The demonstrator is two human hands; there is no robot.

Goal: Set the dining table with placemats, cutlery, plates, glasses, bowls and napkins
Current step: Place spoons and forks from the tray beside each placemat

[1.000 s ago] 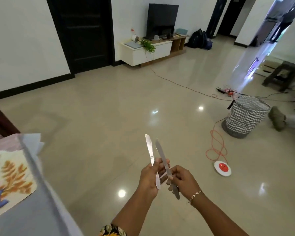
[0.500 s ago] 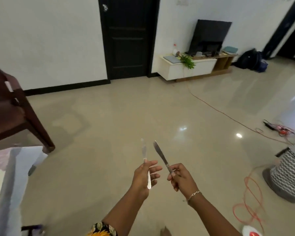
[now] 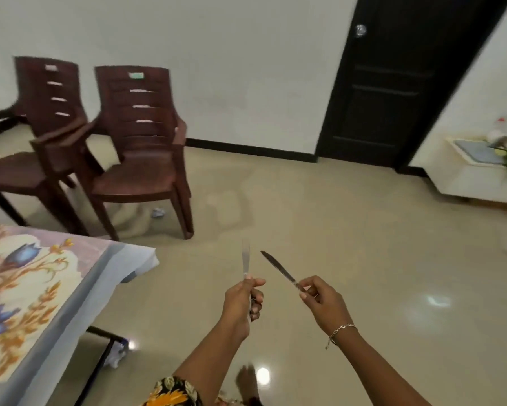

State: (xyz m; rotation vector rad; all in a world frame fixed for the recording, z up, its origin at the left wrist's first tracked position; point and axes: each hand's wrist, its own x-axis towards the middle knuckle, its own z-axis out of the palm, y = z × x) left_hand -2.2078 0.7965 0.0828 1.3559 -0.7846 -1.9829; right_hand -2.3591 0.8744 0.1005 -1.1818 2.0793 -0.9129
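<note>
Grip detail: left hand (image 3: 242,300) clenched round first knife (image 3: 245,260), right hand (image 3: 322,300) pinching second knife (image 3: 278,269) by its handle, both over the floor (image 3: 363,230), apart from the desk (image 3: 123,259). Light pinch may let the second knife drop; first blade, blurred, seems upright.

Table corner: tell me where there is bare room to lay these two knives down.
On the table, a bare cloth strip runs between the floral placemat and the table's near edge, up to the corner near the chairs. The placemat itself bears nothing visible. Nothing crowds this part; the rest of the table is out of view.
</note>
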